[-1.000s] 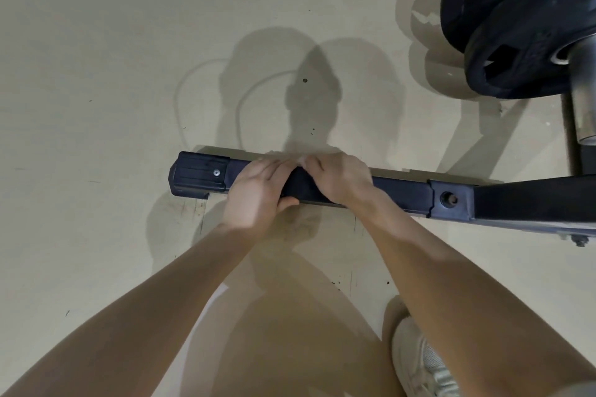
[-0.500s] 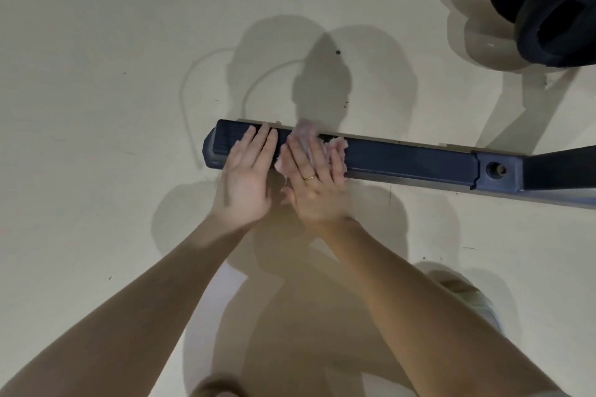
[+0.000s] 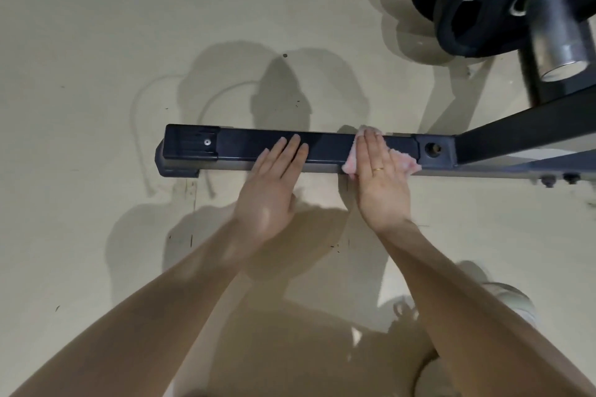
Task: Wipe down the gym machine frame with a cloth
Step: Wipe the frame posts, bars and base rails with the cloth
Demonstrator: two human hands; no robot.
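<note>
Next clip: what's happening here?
A person crouched on the floor wipes a gym machine's black base bar. The right hand presses a pink cloth flat on the bar near its bolted joint. The left hand rests its fingertips on the bar's middle. Weight plates hang at upper right.

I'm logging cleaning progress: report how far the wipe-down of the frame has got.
Done: cannot be judged; the black metal floor bar shows no clear wiped mark. In hand: the right hand presses a pink fluffy cloth flat on the bar near its bolted joint; the left hand rests on the bar. Left: the angled black beam appears untouched.
</note>
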